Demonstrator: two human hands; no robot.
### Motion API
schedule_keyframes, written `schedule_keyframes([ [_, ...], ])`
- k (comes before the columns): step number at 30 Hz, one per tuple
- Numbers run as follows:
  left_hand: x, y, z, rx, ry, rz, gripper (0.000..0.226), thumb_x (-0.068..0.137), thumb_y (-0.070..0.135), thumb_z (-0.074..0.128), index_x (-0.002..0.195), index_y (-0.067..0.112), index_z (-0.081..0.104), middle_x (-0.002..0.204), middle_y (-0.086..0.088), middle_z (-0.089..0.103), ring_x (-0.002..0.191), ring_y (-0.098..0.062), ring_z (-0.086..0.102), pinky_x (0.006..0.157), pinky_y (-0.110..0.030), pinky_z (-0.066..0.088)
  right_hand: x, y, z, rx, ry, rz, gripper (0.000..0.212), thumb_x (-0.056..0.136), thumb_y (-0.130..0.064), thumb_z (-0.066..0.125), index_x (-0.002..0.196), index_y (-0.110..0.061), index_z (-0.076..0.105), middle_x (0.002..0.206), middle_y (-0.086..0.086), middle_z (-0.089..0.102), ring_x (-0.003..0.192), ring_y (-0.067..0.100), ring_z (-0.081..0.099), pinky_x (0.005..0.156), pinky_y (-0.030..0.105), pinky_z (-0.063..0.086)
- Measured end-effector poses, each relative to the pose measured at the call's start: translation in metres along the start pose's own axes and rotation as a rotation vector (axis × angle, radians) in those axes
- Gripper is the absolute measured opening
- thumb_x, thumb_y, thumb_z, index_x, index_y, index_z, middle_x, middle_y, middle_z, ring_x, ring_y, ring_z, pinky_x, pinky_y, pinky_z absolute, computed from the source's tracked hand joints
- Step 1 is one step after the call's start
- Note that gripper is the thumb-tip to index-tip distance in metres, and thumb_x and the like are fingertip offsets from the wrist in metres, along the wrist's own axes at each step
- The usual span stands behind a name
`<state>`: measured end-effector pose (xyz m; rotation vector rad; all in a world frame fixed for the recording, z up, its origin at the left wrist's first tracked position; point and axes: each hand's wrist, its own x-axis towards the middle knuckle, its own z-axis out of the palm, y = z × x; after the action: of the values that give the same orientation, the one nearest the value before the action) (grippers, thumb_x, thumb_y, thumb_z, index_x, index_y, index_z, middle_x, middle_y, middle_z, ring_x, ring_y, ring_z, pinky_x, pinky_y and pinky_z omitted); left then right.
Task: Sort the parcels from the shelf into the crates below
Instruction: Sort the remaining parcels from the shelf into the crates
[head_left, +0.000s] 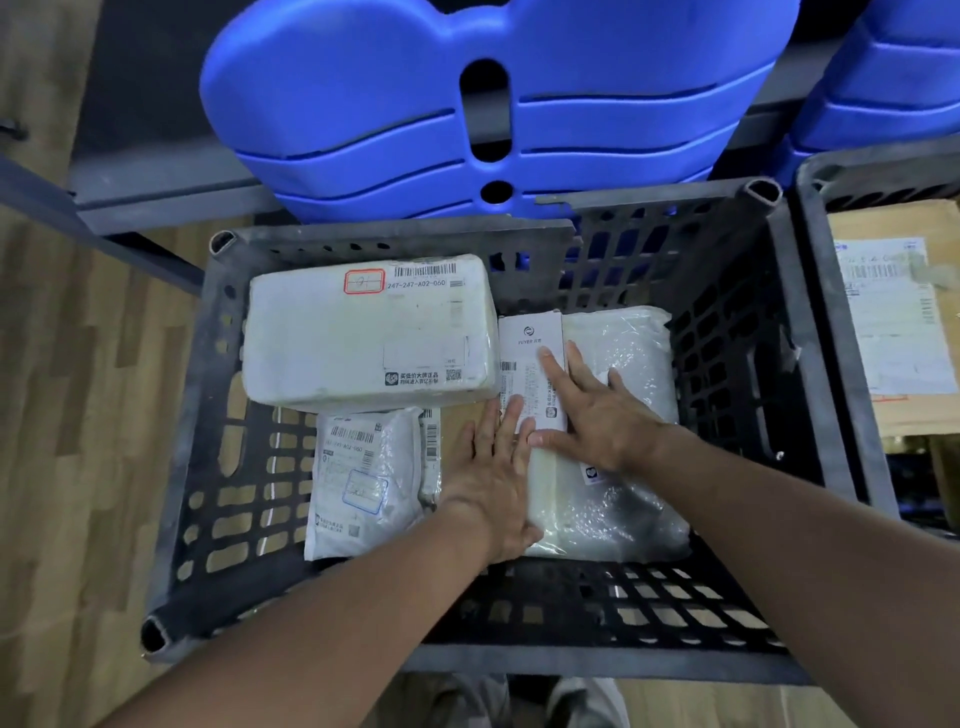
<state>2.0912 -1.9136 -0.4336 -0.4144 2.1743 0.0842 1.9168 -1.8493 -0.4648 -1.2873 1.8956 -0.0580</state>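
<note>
A black slatted crate (727, 613) fills the middle of the view. Inside lie a large white parcel (363, 338) at the back left, a small white bag parcel (363, 478) at the front left and a big clear-wrapped bag (623, 499) on the right. A narrow white box (530, 353) lies on the left edge of that bag. My left hand (493, 478) rests flat against the box's near left side, fingers straight. On top of the box lies my right hand (597, 410), pressing it with spread, straight fingers.
Stacked blue plastic shells (493, 93) sit on the shelf behind the crate. A second black crate (831, 332) on the right holds a cardboard box (893, 322) with a label. Wooden floor shows at the left.
</note>
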Motion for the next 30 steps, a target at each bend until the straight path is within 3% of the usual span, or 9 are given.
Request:
schedule_keyframes([
  [2, -0.005, 0.005, -0.003, -0.063, -0.012, -0.004, 0.112, 0.100, 0.065, 0.041, 0.147, 0.004, -0.041, 0.144, -0.023, -0.058, 0.141, -0.040, -0.047, 0.129, -0.055, -0.002, -0.002, -0.004, -0.007, -0.055, 0.089, -0.011, 0.085, 0.104, -0.066, 0.034, 0.165, -0.029, -0.012, 0.167, 0.004, -0.035, 0.160, 0.021, -0.011, 0.131, 0.049, 0.002],
  [4, -0.010, 0.009, -0.005, -0.112, -0.029, 0.045, 0.108, 0.102, 0.063, 0.040, 0.149, 0.009, -0.041, 0.143, -0.021, -0.059, 0.142, -0.038, -0.046, 0.129, -0.055, -0.002, -0.003, -0.006, -0.014, -0.160, 0.136, -0.032, 0.075, 0.109, -0.057, 0.029, 0.166, -0.022, -0.005, 0.167, 0.001, -0.035, 0.159, 0.022, -0.017, 0.131, 0.051, 0.008],
  [9, -0.013, 0.013, -0.010, -0.142, -0.101, 0.102, 0.114, 0.097, 0.072, 0.043, 0.147, 0.015, -0.042, 0.143, -0.018, -0.060, 0.141, -0.036, -0.046, 0.128, -0.054, -0.008, -0.001, -0.007, -0.017, -0.259, 0.023, -0.010, 0.075, 0.110, -0.053, 0.025, 0.164, -0.021, -0.015, 0.165, -0.003, -0.038, 0.158, 0.022, -0.021, 0.130, 0.054, 0.005],
  [15, -0.020, 0.008, -0.020, -0.259, -0.110, 0.118, 0.110, 0.098, 0.065, 0.050, 0.154, 0.020, -0.033, 0.149, -0.014, -0.054, 0.144, -0.032, -0.043, 0.128, -0.053, -0.009, -0.007, -0.019, -0.024, -0.336, 0.004, 0.035, 0.073, 0.110, -0.054, 0.023, 0.164, -0.022, -0.014, 0.166, -0.002, -0.035, 0.157, 0.028, -0.025, 0.128, 0.060, 0.000],
  [17, -0.028, 0.002, -0.025, -0.256, -0.011, 0.107, 0.092, 0.105, 0.053, 0.043, 0.162, 0.017, -0.020, 0.162, -0.014, -0.039, 0.153, -0.031, -0.030, 0.130, -0.050, -0.005, -0.014, -0.023, -0.026, -0.305, 0.060, 0.059, 0.070, 0.111, -0.053, 0.021, 0.165, -0.022, -0.009, 0.169, -0.002, -0.028, 0.157, 0.028, -0.024, 0.129, 0.057, -0.003],
  [19, -0.039, -0.006, -0.030, -0.263, 0.154, 0.102, 0.073, 0.108, 0.034, 0.037, 0.166, 0.014, -0.003, 0.174, -0.013, -0.009, 0.161, -0.029, -0.006, 0.131, -0.045, 0.001, -0.027, -0.028, -0.031, -0.223, 0.123, 0.062, 0.068, 0.111, -0.052, 0.020, 0.167, -0.020, -0.003, 0.172, -0.001, -0.021, 0.159, 0.030, -0.019, 0.130, 0.049, -0.005],
  [23, -0.069, -0.022, -0.052, -0.255, 0.423, 0.123, 0.062, 0.106, 0.024, 0.041, 0.164, 0.014, 0.021, 0.158, -0.007, 0.044, 0.145, -0.027, 0.036, 0.124, -0.039, 0.022, -0.070, -0.043, -0.055, -0.176, 0.196, 0.041, 0.072, 0.108, -0.056, 0.016, 0.167, -0.016, 0.005, 0.174, 0.001, -0.013, 0.160, 0.032, -0.014, 0.129, 0.043, -0.004],
  [27, -0.102, -0.030, -0.082, -0.183, 0.680, 0.078, 0.052, 0.105, 0.033, 0.043, 0.154, 0.018, 0.041, 0.141, -0.001, 0.053, 0.126, -0.022, 0.045, 0.111, -0.040, 0.034, -0.121, -0.058, -0.089, -0.240, 0.242, -0.034, 0.112, 0.080, -0.082, -0.022, 0.167, -0.018, 0.008, 0.174, 0.000, -0.009, 0.160, 0.032, -0.012, 0.131, 0.047, 0.001],
  [30, -0.126, -0.040, -0.103, -0.250, 0.808, 0.007, 0.053, 0.101, 0.043, 0.035, 0.144, 0.020, 0.056, 0.136, -0.004, 0.060, 0.121, -0.023, 0.048, 0.103, -0.040, 0.041, -0.154, -0.072, -0.110, -0.289, 0.268, -0.073, 0.119, 0.073, -0.088, -0.027, 0.167, -0.021, 0.005, 0.173, -0.001, -0.013, 0.159, 0.032, -0.016, 0.131, 0.049, -0.002],
])
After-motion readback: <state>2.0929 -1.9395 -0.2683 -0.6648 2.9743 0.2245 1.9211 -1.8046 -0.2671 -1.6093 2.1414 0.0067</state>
